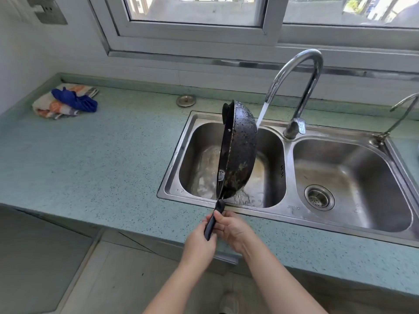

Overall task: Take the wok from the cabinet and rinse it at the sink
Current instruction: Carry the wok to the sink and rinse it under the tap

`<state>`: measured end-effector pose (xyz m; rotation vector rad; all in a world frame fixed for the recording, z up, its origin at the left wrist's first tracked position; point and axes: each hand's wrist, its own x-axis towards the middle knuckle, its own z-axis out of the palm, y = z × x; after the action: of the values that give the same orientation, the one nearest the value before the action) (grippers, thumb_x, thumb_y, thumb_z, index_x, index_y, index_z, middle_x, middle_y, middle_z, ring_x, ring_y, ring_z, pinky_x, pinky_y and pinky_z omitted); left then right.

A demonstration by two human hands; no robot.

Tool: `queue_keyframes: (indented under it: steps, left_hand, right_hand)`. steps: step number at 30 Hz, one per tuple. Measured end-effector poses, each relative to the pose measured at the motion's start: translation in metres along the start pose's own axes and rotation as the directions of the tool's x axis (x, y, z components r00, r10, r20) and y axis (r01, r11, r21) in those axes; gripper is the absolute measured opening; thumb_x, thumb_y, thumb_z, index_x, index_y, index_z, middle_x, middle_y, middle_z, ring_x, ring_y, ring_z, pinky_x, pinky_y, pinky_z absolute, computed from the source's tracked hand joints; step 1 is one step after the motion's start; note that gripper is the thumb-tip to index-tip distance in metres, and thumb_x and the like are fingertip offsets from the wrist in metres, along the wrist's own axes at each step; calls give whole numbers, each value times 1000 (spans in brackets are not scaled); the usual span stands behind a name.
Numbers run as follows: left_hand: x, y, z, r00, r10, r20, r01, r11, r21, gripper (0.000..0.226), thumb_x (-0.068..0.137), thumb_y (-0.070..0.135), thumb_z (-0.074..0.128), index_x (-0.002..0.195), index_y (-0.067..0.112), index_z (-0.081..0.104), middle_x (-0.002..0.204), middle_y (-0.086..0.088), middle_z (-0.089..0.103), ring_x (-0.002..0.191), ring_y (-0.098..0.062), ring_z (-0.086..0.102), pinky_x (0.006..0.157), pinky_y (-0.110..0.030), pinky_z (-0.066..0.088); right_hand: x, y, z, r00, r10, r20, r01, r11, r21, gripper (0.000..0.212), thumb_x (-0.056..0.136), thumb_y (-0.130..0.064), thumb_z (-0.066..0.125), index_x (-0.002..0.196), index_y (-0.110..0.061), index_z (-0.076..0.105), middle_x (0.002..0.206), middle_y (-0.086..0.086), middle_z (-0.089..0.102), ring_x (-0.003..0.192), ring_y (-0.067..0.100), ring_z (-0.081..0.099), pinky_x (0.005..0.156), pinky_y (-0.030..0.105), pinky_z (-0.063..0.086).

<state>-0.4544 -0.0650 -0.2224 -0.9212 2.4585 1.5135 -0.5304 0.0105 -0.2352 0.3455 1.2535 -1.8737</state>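
Observation:
A black wok (240, 150) stands on edge over the left basin of the steel double sink (288, 209), its wet outer side facing right. Water streams from the tall curved tap (301, 71) onto that outer side and runs down into the basin. The wok's long black handle (212, 220) points toward me. My left hand (199, 241) and my right hand (233, 230) both grip this handle above the counter's front edge.
A folded cloth with a blue rag (65, 102) lies at the counter's back left. A round metal sink plug (186, 100) sits behind the sink. A second small tap (399, 114) stands at the right. The right basin holds only its drain strainer (319, 197).

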Motion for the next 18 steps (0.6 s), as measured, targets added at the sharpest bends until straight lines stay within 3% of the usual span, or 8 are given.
queue_keyframes:
  steps: [2, 6, 9, 12, 15, 18]
  left_hand:
    - [1, -3, 3, 1000, 11, 9, -10, 999, -51, 45, 84, 8, 59, 127, 17, 53, 107, -1, 64, 94, -15, 56, 73, -13, 36]
    - [2, -4, 5, 999, -4, 33, 9, 986, -164, 34, 83, 5, 61, 112, 23, 61, 71, -4, 62, 59, -21, 59, 49, -20, 41]
    - [3, -7, 6, 994, -26, 106, 55, 957, -286, 25, 84, 0, 58, 93, 24, 61, 51, 3, 44, 32, -6, 42, 37, -19, 38]
    - [4, -7, 8, 986, -26, 164, 82, 935, -345, 16, 85, -4, 54, 88, 11, 58, 48, -1, 38, 31, -8, 37, 36, -19, 35]
    - [2, -6, 12, 971, -41, 236, 133, 912, -388, 12, 87, -3, 51, 85, 8, 53, 46, -1, 40, 33, -11, 37, 36, -20, 36]
    - [4, -5, 14, 957, -39, 288, 162, 893, -419, 10, 88, -3, 50, 85, 6, 51, 46, 0, 42, 34, -11, 37, 37, -19, 35]
  right_hand:
    - [0, 1, -3, 1000, -16, -18, 15, 999, -38, 6, 90, -6, 52, 85, -3, 53, 75, 9, 67, 68, 19, 65, 70, 29, 52]
    - [-3, 1, -8, 997, -70, -43, 63, 989, -133, 8, 87, -9, 58, 89, -3, 53, 83, 13, 65, 75, 23, 64, 75, 29, 52]
    - [-5, -1, -10, 990, -120, -74, 106, 978, -178, 9, 85, -9, 61, 87, -4, 54, 89, 19, 60, 78, 26, 61, 71, 26, 52]
    - [-5, -4, -14, 984, -157, -89, 137, 970, -200, 9, 83, -8, 63, 83, -6, 55, 81, 16, 60, 76, 24, 60, 72, 26, 51]
    - [-4, -3, -21, 974, -194, -113, 158, 950, -269, 13, 81, -10, 67, 77, -11, 54, 69, 5, 60, 62, 11, 61, 61, 18, 51]
    - [-2, -2, -27, 959, -231, -164, 176, 940, -293, 17, 78, -10, 70, 77, -10, 54, 65, 3, 60, 59, 9, 62, 52, 13, 50]
